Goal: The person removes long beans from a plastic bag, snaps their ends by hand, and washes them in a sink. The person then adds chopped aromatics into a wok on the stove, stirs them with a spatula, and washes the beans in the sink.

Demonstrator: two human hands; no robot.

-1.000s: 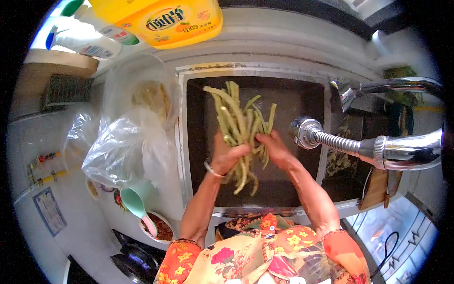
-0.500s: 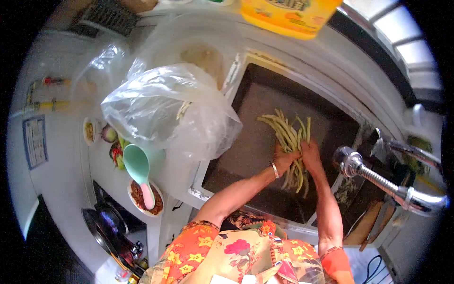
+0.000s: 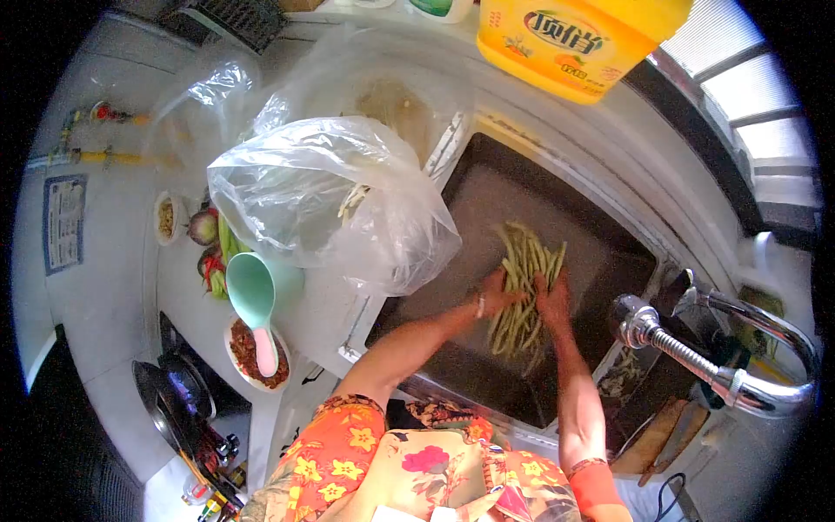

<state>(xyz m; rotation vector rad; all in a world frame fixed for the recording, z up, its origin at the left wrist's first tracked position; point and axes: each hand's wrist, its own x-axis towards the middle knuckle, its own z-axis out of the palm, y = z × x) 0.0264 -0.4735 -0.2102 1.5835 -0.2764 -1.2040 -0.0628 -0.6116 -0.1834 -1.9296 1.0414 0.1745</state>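
Note:
A bunch of long green beans (image 3: 524, 261) is gathered between my two hands, over the dark sink (image 3: 461, 322). From the left, my left hand (image 3: 498, 293) grips the bunch around its middle, with a bracelet on that wrist. My right hand (image 3: 554, 300) closes on the opposite side of the same beans. Their ends stick out above and below my hands. Some fingers are hidden behind the beans.
A clear plastic bag (image 3: 330, 200) lies left of the sink, near a green ladle (image 3: 250, 291) and a plate of chopped food (image 3: 246, 352). The chrome faucet (image 3: 678, 348) juts in from the right. A lit gas stove (image 3: 196, 396) is at lower left; a yellow bottle (image 3: 574, 48) stands behind.
Both hands have moved slightly left and down in the view with the beans, and the bunch looks more upright and compact. The camera view has shifted a little.

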